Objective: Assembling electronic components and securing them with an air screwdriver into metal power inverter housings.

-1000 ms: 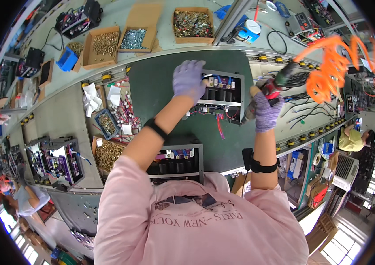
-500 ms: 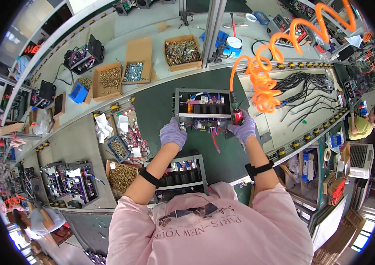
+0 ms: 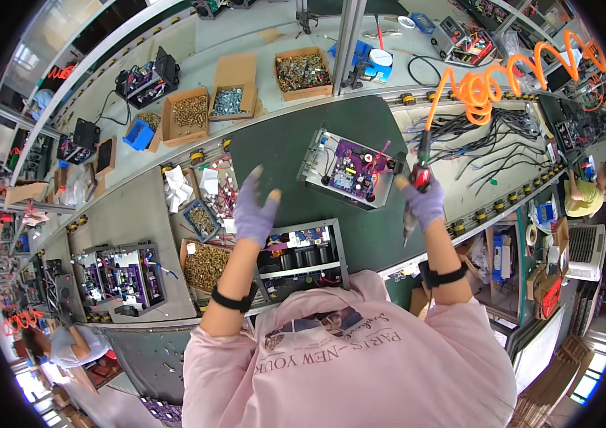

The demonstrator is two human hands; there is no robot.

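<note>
On the dark green work mat [image 3: 267,146] lies a metal-framed chassis [image 3: 351,167] with a purple circuit board and red wires facing up, set at a slant. My right hand [image 3: 425,202], in a purple glove, grips a red and green air screwdriver [image 3: 421,171] at the chassis's right side, its bit pointing down toward me. My left hand [image 3: 256,210], gloved too, is raised to the left of the chassis with fingers spread, holding nothing. Close to my body stands a second open chassis [image 3: 299,258] with black cylindrical parts, partly covered by my shirt.
An orange coiled hose [image 3: 475,93] runs up right from the screwdriver. Cardboard boxes of brass fasteners [image 3: 206,265] stand at left, and a box of mixed screws [image 3: 303,73] at the back. Black cables [image 3: 510,135] lie on the right. Boards [image 3: 119,277] sit on the left conveyor.
The far chassis has been turned over and slanted, its purple board now on top. My left hand has let go of it and moved left; my right has moved right with the screwdriver.
</note>
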